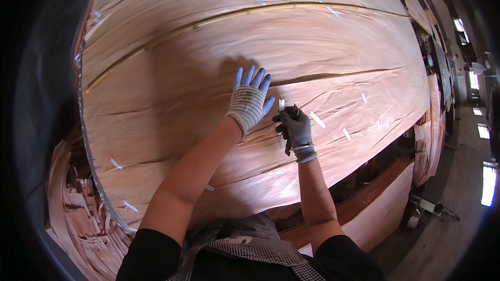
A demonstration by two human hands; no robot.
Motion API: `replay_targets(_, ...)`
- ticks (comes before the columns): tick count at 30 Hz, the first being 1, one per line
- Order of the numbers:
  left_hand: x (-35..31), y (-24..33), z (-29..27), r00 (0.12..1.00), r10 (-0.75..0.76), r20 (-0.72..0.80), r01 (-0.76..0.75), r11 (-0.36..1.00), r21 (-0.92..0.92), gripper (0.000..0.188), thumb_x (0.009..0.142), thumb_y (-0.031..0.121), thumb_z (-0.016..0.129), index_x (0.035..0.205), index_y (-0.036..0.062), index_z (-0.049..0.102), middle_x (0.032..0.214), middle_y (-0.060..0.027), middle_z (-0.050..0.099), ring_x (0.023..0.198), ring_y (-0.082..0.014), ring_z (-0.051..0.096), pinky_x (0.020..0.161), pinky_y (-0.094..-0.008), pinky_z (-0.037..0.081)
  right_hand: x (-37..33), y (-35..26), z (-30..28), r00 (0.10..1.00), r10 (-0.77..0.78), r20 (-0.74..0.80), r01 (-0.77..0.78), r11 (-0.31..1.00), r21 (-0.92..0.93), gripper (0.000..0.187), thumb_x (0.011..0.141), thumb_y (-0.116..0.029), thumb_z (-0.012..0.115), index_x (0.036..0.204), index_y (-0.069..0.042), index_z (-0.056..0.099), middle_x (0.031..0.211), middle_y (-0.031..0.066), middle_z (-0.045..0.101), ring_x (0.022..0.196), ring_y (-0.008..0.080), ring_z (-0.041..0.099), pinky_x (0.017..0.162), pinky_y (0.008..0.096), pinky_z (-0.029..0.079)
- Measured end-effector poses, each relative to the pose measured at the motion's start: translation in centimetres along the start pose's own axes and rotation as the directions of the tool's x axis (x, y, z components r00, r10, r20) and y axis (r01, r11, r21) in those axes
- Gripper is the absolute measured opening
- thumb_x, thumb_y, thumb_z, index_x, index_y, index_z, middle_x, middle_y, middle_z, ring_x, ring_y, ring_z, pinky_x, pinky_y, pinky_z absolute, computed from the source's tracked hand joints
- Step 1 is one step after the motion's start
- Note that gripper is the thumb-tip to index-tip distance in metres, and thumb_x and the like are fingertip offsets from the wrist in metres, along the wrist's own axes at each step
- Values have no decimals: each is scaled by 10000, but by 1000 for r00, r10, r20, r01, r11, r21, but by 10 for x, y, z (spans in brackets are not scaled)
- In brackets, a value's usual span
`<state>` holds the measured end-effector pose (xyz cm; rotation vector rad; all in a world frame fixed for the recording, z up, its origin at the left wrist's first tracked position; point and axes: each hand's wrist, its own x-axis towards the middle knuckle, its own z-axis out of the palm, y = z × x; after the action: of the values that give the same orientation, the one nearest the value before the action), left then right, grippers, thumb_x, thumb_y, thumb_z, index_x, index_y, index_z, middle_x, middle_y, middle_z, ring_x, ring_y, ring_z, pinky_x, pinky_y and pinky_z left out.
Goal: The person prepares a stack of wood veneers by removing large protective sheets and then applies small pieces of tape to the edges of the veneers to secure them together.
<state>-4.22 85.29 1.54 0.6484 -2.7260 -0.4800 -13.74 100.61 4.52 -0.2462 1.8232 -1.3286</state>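
Observation:
A broad sheet of reddish-tan wood veneer [333,34], with wavy gaps and splits, spreads out before me. My left hand [247,103], in a striped glove with blue fingertips, rests over it with the fingers spread, just beside a long dark gap [333,76]. To its right, my right hand [298,129] in a dark grey glove is closed, fingers curled. A short strip of white tape [282,104] stands up at its fingertips. Something dark and narrow shows below those fingers; its kind is unclear. More pieces of white tape [317,119] lie on the veneer near this hand.
A long thin bamboo pole [179,30] lies across the sheet's far part. Broken veneer scraps [78,203] are heaped at the lower left. Below the sheet's right edge stands a reddish panel [383,213]. A grey floor [442,229] runs along the right.

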Motion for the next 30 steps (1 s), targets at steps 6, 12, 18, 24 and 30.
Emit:
replay_targets(6,0,9,17,980,113,162,-115,993,7,525,809,348,660,1286,143,581,1421,-150,437,1359,-342,337,1135,-571,192,-3,2,-28,994,0,-106,-1,1000,-12,158,939,-157,583,1009,-20,620,794,83,698,517,111,616,381,200,383)
replay_targets(12,3,13,18,990,127,58,-123,990,-67,502,828,352,647,1284,152,582,1334,-146,518,1310,-333,403,1132,-555,198,11,1,-47,990,-14,-138,17,1000,24,154,957,-173,590,1003,-27,611,794,81,700,519,98,607,388,194,383)
replay_targets(18,34,24,17,997,53,58,-49,996,-68,431,824,327,653,1210,136,619,1182,-87,588,1167,-275,505,1119,-564,209,20,-2,-46,989,-30,-147,38,998,56,123,954,-147,593,994,-32,616,800,85,703,516,93,599,398,195,385)
replay_targets(24,28,24,22,971,143,193,-159,985,68,437,833,342,641,1232,166,621,1344,-68,512,1286,-290,420,1123,-584,198,29,-6,-53,975,-25,-220,47,994,98,114,952,-144,594,997,-43,624,797,76,702,516,88,592,402,191,377)
replay_targets(30,30,16,33,987,158,23,-160,973,166,464,850,384,623,1262,171,603,1431,-74,459,1349,-300,362,1134,-564,200,38,-16,-52,983,-41,-182,54,996,72,137,956,-157,586,991,-29,622,797,78,703,510,96,592,404,206,386)
